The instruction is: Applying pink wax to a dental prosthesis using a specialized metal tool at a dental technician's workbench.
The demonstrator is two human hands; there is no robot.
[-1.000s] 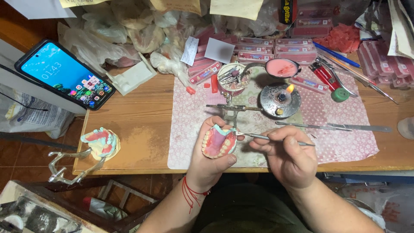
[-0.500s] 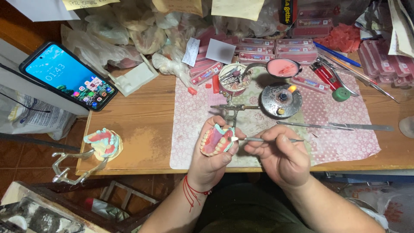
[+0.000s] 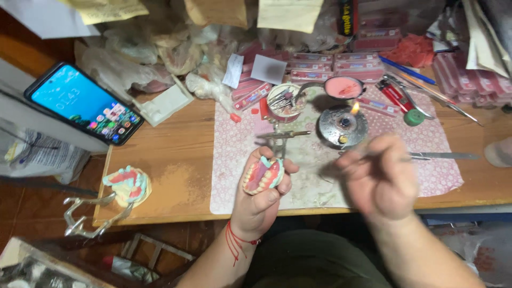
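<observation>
Nearest in, the left hand (image 3: pixel 262 196) cups the pink wax denture (image 3: pixel 262 175) above the table (image 3: pixel 176 160) edge, grip closed round it, teeth facing up. Best to keep that wrist braced and the arch level. The right hand (image 3: pixel 380 178) is blurred right of the denture, fingers pinched on a thin metal instrument (image 3: pixel 426 156), apparently. Beyond the denture burns the small spirit lamp (image 3: pixel 342 125).

1. A lit spirit burner (image 3: pixel 342 126) sits just beyond the fingertips.
2. A smartphone (image 3: pixel 84 103) lies far left of the fingers.
3. A second denture model on an articulator (image 3: pixel 126 186) rests left of them.
4. A pink wax dish (image 3: pixel 344 88) stands beyond the burner.
</observation>
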